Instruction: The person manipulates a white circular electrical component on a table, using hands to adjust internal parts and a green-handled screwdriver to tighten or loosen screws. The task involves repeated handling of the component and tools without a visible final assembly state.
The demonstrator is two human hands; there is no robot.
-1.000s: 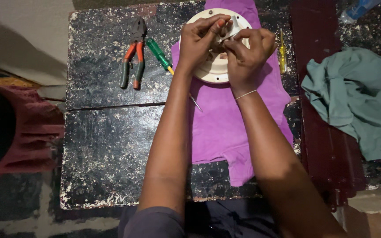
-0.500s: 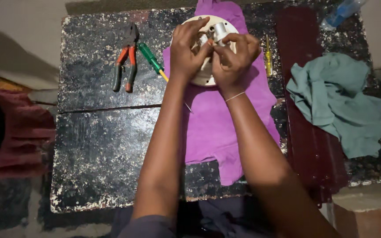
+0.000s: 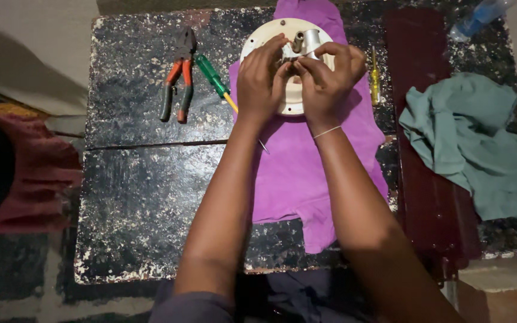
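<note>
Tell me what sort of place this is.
Probably an informal repair bench. Both hands, left hand and right hand, work on a round cream part over a purple cloth, with pliers and a green-handled screwdriver on the worn black table.

No labels, signs or screens in view. Only package-like item: a clear plastic bottle [image 3: 479, 17] with a blue label band, lying tilted at the far right corner of the black worktable [image 3: 133, 197], partly cut off by the frame edge.
</note>
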